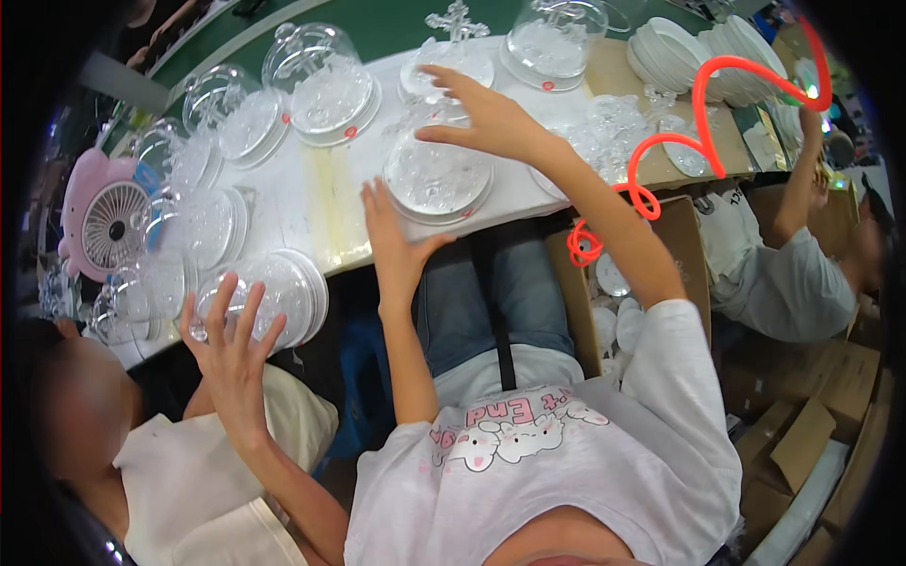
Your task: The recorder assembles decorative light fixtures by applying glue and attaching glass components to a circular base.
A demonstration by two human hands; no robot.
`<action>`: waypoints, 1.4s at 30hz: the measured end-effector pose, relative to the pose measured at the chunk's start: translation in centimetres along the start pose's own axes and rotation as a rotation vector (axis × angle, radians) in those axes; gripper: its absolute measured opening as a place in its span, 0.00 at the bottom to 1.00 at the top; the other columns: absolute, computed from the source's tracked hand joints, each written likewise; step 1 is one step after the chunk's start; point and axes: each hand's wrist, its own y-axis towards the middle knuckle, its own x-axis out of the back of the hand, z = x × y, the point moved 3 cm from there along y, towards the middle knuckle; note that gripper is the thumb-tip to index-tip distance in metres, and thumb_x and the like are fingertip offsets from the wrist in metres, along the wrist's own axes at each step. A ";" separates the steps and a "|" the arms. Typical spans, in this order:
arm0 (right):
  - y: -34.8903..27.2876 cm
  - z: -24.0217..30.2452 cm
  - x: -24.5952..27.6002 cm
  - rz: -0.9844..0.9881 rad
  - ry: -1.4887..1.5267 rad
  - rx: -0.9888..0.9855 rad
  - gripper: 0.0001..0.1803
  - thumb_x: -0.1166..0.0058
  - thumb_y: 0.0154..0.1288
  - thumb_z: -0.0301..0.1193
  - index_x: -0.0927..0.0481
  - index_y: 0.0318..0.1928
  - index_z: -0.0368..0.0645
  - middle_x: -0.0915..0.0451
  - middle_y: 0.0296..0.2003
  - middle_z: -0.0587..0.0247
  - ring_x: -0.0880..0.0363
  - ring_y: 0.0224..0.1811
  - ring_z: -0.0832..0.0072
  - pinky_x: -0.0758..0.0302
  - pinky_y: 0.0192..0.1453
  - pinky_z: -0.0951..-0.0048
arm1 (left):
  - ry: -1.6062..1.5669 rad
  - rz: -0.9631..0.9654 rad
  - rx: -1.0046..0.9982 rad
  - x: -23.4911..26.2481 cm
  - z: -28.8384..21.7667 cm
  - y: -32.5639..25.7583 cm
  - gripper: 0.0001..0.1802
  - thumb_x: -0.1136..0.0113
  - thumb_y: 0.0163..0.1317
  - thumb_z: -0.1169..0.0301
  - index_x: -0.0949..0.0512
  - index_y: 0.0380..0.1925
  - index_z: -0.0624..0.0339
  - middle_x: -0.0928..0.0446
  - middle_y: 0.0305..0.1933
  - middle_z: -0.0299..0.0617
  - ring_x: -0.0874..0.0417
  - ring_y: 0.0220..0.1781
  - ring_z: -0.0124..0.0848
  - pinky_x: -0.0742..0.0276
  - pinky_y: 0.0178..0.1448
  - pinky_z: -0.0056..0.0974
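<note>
In front of me on the white table sits a round white base (439,184) with clear ornament pieces on it. My left hand (398,245) is at its left near edge, fingers stretched out and thumb apart. Above the base's far right side, my right hand (491,121) reaches in with spread fingers. Neither hand visibly grips anything; whether the fingertips touch clear plastic near the base is hard to make out. Just beyond the right hand stands another white base with a clear branching ornament (459,21) rising from it.
Clear domes over white bases (326,104) line the table's far and left sides. A pink fan (113,226) stands left. A co-worker's open hand (231,349) is at my left. A red coiled hose (651,156) hangs right, over a cardboard box (679,250). White plates (665,57) are stacked beyond.
</note>
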 end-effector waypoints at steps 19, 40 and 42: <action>-13.5 6.0 0.6 0.568 0.555 0.340 0.26 0.53 0.54 0.29 0.38 0.54 0.36 0.28 0.44 0.44 0.27 0.42 0.56 0.30 0.45 0.63 | 0.153 -0.282 0.077 0.9 -0.1 -5.6 0.34 0.63 0.64 0.58 0.58 0.61 0.69 0.57 0.65 0.59 0.55 0.67 0.48 0.59 0.67 0.43; -10.2 -23.9 29.0 -0.549 -0.411 -0.429 0.12 0.51 0.55 0.39 0.22 0.34 0.46 0.23 0.24 0.63 0.25 0.27 0.74 0.30 0.31 0.75 | -0.175 -0.226 0.047 1.1 -4.4 -6.5 0.30 0.62 0.63 0.59 0.50 0.59 0.68 0.50 0.64 0.51 0.49 0.66 0.44 0.51 0.64 0.44; -14.7 -16.0 29.5 -0.898 0.160 -0.274 0.09 0.50 0.58 0.32 0.23 0.34 0.39 0.24 0.28 0.68 0.28 0.30 0.80 0.34 0.37 0.82 | -0.208 -0.228 0.037 1.4 -4.0 -6.2 0.28 0.62 0.63 0.63 0.49 0.59 0.68 0.49 0.63 0.50 0.49 0.66 0.43 0.50 0.64 0.43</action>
